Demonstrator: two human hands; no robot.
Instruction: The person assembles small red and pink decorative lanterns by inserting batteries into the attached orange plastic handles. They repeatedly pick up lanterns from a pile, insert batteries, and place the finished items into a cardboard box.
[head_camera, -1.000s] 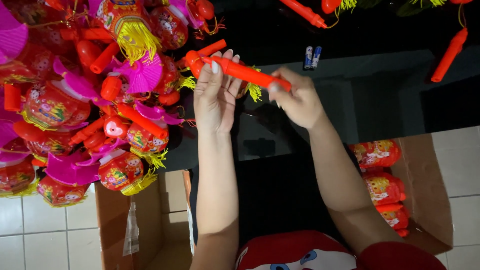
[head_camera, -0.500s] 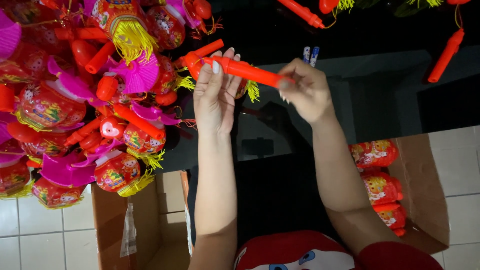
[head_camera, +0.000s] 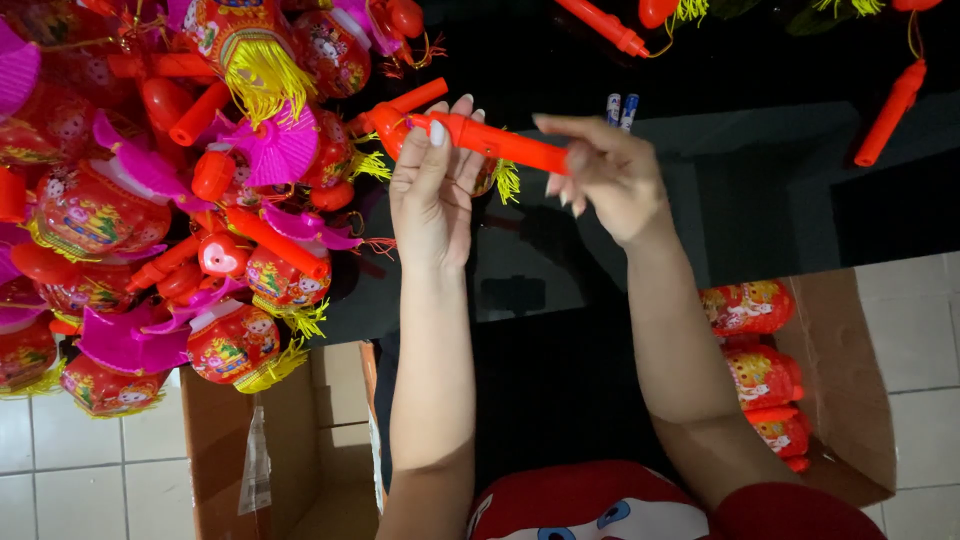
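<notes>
So the left hand has its fingers curled around one end of an orange plastic handle, thumb on top, while the right hand pinches the other end between thumb and fingertips, the rest of the fingers fanned out loose. The handle sits level in the air above the black glossy tabletop, over toward its left half, and a little yellow tassel pokes out just behind it. My guess is the job is well along but not finished — the heap of finished lanterns swamping the left edge of the tabletop is huge, all shiny red printed bodies, pink pleated fans, stringy yellow fringe and smooth tube handles. Still to go, I'd say: loose orange handles lie along the far edge and right side, and more red lanterns sit stacked in a cardboard box on the floor below the near right edge. Two small blue-and-white batteries rest on the tabletop just beyond the right hand — can't tell whether they belong inside this handle.
</notes>
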